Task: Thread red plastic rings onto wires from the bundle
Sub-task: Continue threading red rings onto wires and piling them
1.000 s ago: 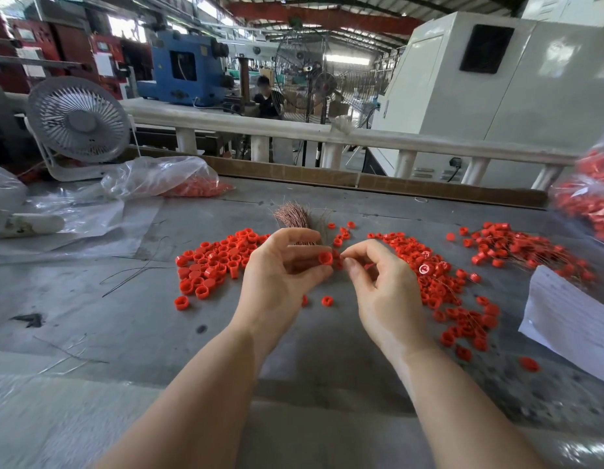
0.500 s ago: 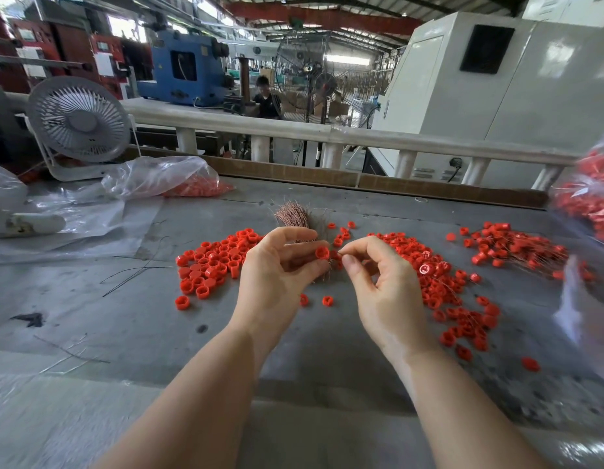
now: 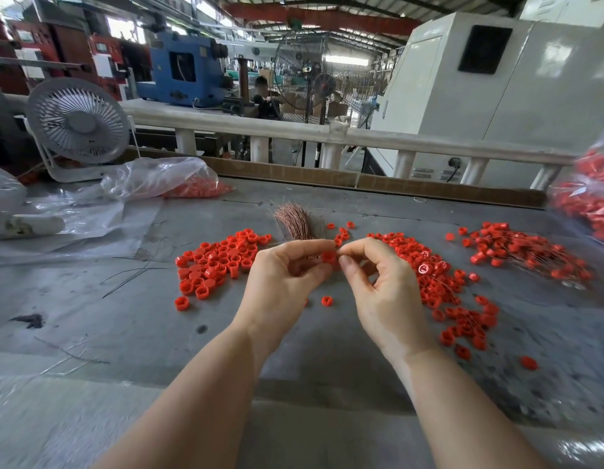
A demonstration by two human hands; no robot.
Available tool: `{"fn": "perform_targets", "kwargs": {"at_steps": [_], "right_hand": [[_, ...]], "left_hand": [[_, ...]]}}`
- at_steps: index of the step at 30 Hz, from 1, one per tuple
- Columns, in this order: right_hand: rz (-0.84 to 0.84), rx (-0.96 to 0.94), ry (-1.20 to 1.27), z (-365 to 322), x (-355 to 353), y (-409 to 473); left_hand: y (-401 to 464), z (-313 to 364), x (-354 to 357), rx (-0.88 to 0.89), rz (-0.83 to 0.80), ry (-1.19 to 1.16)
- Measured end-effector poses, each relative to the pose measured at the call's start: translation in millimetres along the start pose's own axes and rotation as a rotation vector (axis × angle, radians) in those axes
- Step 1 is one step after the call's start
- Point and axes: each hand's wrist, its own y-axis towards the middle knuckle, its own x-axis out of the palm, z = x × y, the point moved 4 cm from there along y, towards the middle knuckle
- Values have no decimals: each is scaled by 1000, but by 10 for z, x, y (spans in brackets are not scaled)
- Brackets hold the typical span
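Note:
My left hand (image 3: 283, 282) pinches a red plastic ring (image 3: 328, 257) between thumb and fingers above the grey table. My right hand (image 3: 378, 286) meets it from the right, thumb and forefinger pinched at the ring; the thin wire there is too fine to make out. Just behind my hands lies the copper wire bundle (image 3: 295, 221), its near end hidden by my left hand. A heap of loose red rings (image 3: 219, 262) is to the left, and another heap (image 3: 439, 279) to the right.
At far right lies a pile of rings on wires (image 3: 530, 255). Plastic bags of red rings sit at back left (image 3: 178, 179) and the right edge (image 3: 591, 201). A white desk fan (image 3: 78, 121) stands back left. Stray wires (image 3: 138, 272) and single rings (image 3: 326, 301) dot the table (image 3: 124, 326).
Both hands have lifted slightly and closed in on the ring. The white sheet that lay at the right edge of the table is gone from view.

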Motion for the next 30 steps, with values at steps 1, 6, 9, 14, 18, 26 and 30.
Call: {"fn": "perform_targets", "kwargs": {"at_steps": [1, 6, 9, 14, 18, 26, 30], "right_hand": [[0, 3, 2, 3, 1, 1], [-2, 8, 10, 2, 0, 4], [3, 8, 4, 2, -4, 7], [5, -4, 3, -12, -16, 4], [-4, -3, 12, -22, -8, 8], [-25, -9, -18, -40, -6, 20], [-35, 5, -27, -36, -10, 16]], "left_hand": [[-1, 4, 1, 1, -3, -14], [1, 17, -11, 15, 11, -54], [11, 2, -26, 15, 32, -75], [12, 5, -44, 22, 59, -52], [9, 7, -59, 18, 67, -40], [8, 3, -67, -16, 59, -24], [7, 11, -54, -25, 44, -32]]}}
